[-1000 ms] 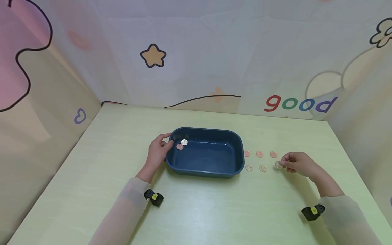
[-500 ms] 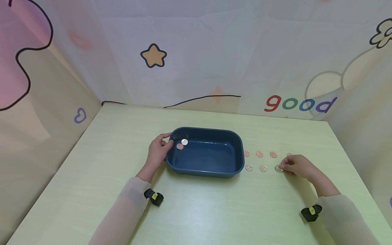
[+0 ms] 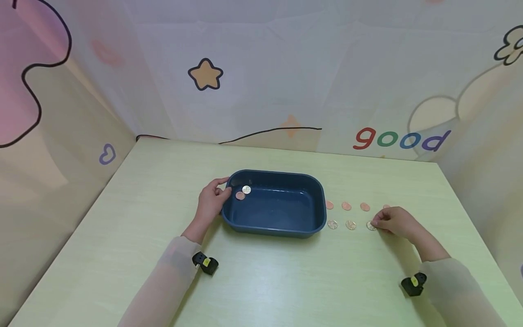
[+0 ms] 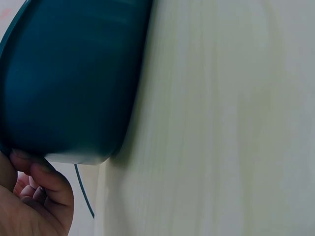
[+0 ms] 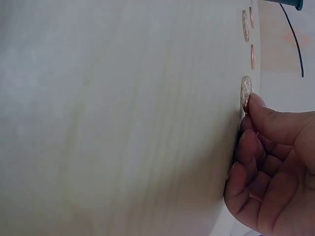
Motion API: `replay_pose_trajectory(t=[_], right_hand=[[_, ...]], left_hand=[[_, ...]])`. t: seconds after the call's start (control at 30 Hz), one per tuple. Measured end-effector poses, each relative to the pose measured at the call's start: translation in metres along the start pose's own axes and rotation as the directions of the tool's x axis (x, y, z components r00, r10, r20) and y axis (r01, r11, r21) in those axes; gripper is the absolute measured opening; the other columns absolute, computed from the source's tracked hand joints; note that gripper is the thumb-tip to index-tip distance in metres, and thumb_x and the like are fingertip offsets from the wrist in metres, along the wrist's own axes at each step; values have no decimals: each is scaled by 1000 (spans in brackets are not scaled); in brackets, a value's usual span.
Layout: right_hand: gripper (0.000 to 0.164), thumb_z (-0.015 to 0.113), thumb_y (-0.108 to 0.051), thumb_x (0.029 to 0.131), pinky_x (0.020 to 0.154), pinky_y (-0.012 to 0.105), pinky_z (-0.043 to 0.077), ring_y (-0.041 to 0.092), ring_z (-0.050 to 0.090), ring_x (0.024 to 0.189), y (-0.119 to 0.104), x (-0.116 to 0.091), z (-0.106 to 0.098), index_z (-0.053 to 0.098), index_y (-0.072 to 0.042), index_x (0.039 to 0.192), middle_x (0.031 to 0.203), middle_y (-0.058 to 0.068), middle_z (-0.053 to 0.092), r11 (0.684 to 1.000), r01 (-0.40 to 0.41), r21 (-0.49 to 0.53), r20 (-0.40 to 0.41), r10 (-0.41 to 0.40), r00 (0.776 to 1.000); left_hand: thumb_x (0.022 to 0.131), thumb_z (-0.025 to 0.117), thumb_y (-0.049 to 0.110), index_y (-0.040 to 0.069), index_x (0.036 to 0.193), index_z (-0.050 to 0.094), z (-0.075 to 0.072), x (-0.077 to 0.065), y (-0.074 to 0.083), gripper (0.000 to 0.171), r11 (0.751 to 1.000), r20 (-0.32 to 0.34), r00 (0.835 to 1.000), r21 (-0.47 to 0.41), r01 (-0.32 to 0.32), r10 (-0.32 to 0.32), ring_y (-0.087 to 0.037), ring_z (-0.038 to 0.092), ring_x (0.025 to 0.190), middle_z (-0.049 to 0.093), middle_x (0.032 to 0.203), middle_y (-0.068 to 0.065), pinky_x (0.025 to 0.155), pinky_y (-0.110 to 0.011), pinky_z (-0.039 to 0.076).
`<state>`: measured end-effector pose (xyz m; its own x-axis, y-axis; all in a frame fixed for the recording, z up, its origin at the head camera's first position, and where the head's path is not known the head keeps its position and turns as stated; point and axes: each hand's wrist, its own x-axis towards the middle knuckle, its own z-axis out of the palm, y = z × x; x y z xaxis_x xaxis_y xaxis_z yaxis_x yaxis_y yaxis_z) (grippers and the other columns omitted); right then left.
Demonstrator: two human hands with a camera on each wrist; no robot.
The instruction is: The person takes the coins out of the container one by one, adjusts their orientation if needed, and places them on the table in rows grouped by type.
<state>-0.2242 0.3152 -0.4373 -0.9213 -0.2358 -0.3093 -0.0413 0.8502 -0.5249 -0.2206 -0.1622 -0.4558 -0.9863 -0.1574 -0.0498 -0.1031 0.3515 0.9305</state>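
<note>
A dark blue plastic basin (image 3: pixel 278 232) sits mid-table, and my left hand (image 3: pixel 211 202) grips its left end, thumb at the rim. Inside, near that end, lie a copper-coloured coin (image 3: pixel 240 195) and a silvery coin (image 3: pixel 246 190). My right hand (image 3: pixel 395 221) pinches the edge of a pale gold coin (image 5: pixel 245 91) down at the tabletop, its other fingers curled under the palm. Left of it, two more pale gold coins (image 3: pixel 351 225) lie in line. Behind them runs a row of several copper coins (image 3: pixel 365 206), the rightmost partly hidden by the right hand.
The pale wood-grain table (image 3: pixel 261 277) meets a printed cloth backdrop (image 3: pixel 261 81) at the back and sides. Each forearm wears a small black camera, the left one (image 3: pixel 205 263) near the table's front and the right one (image 3: pixel 414 284) opposite.
The right hand has lowered the pale gold coin onto the table in line with the others and shifted it slightly left. The left hand and basin have stayed put.
</note>
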Motion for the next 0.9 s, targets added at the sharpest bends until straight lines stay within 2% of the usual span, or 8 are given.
replay_pose_trajectory(t=[0.17,0.3,0.6,0.77,0.9], right_hand=[[18,63,-9,98,64,27,39,15,47,69,-1,2,2,69,7,93,72,0,55,998,28,-63,-18,-29,999],[16,64,-8,97,68,30,39,17,48,73,-3,3,2,68,7,93,76,4,57,995,15,-98,-24,-17,1000],[16,66,-9,97,68,30,41,20,50,77,-4,3,2,66,7,94,83,11,59,992,6,-126,-49,-12,999],[15,66,-8,97,67,30,41,19,49,76,-4,1,4,65,6,93,82,10,59,993,16,-119,-64,-23,998],[17,64,-11,99,65,25,40,13,48,74,4,0,0,66,7,98,84,6,59,999,31,-40,-17,-31,999]], left_hand=[[100,62,13,6,140,61,0,1,0,41,1000,-2,1000,-4,4,-4,-8,39,46,44,62,5,45,-20,37],[100,62,13,6,140,61,0,0,0,41,1000,1,1000,-9,7,-7,-9,39,46,43,62,5,45,-21,38],[100,61,14,5,140,61,0,0,1,41,1000,7,1000,-15,5,-5,-9,39,46,43,62,5,45,-21,38],[100,61,14,5,140,61,0,0,1,42,1000,6,1000,-7,4,-4,-9,39,46,43,62,5,46,-21,38],[100,61,14,5,140,61,0,0,1,41,1000,9,1000,-9,5,-5,-9,39,46,43,62,5,45,-21,38]])
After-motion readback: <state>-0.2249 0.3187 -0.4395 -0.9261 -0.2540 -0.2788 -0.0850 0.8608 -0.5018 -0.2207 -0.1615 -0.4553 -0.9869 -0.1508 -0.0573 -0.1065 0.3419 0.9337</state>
